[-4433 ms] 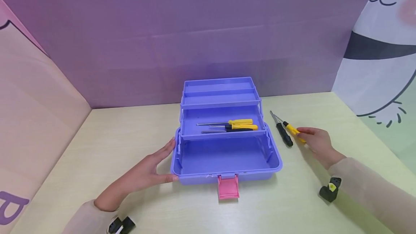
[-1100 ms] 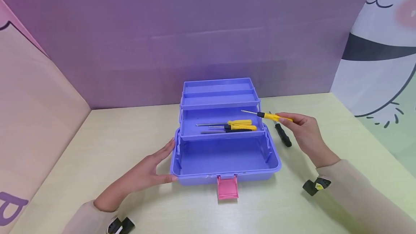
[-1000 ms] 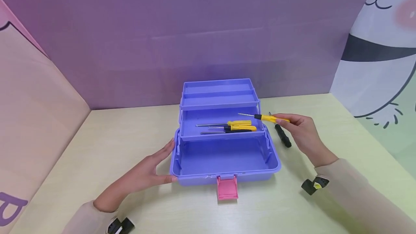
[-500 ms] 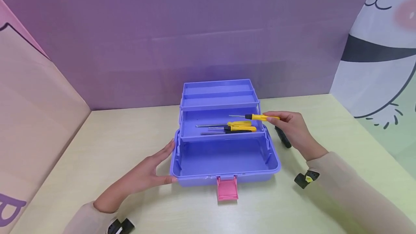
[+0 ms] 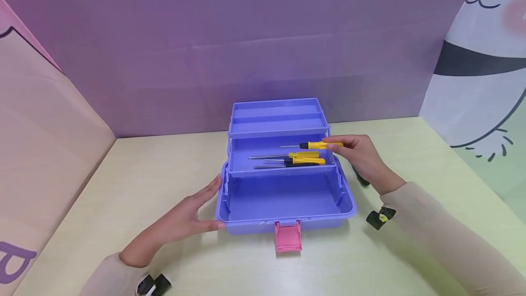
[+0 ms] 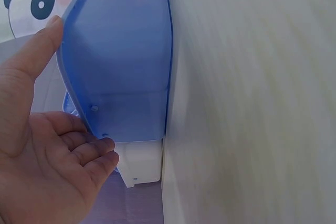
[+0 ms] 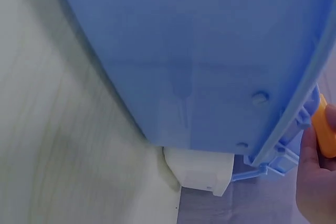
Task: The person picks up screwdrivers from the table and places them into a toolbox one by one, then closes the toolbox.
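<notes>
An open purple toolbox (image 5: 283, 200) stands on the table with its tiered trays raised. My right hand (image 5: 361, 159) pinches a yellow-and-black screwdriver (image 5: 314, 145) by its handle, over the middle tray (image 5: 252, 143), shaft pointing left. Whether it touches the tray I cannot tell. Three more screwdrivers, one with a yellow handle (image 5: 306, 154), lie side by side along that tray's front. My left hand (image 5: 186, 216) rests against the box's left end, thumb at the front corner and fingers farther back. In the left wrist view, fingertips (image 6: 107, 144) touch the box's edge.
A black-handled screwdriver (image 5: 361, 178) lies on the table right of the box, partly hidden behind my right hand. A pink latch (image 5: 288, 237) hangs down at the box's front. Purple wall sheeting (image 5: 176, 67) rises behind the table.
My right hand picked the yellow-and-black screwdriver up from the table beside the black one and carried it left over the middle tray. The left hand stays at the box's end.
</notes>
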The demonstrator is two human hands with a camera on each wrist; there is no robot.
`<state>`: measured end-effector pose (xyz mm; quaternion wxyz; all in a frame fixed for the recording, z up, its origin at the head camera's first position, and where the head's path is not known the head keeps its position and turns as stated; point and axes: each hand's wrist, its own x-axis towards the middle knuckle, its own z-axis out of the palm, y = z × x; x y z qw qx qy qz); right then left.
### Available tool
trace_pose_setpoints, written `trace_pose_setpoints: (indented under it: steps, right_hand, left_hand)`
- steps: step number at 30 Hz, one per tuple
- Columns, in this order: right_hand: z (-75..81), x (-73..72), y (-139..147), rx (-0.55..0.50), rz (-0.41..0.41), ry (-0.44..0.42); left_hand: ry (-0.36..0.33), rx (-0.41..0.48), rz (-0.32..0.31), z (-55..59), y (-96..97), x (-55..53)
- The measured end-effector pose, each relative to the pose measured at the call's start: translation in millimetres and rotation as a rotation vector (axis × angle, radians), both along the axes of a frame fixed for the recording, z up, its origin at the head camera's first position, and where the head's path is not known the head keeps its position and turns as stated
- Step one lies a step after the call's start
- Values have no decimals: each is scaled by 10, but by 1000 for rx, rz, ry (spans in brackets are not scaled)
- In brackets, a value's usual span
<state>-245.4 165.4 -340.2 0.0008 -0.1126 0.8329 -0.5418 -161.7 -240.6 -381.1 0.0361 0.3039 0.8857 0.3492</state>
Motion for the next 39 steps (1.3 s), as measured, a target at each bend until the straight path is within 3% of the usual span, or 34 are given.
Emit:
trace_pose_setpoints:
  steps: [28,39]
  right_hand:
    - [60,-211,-272,43,75,-43]
    - [116,-257,-364,139,50,-61]
  left_hand:
    - [-7,-6,-4,10,9,-8]
    - [4,-9,-6,12,18,1]
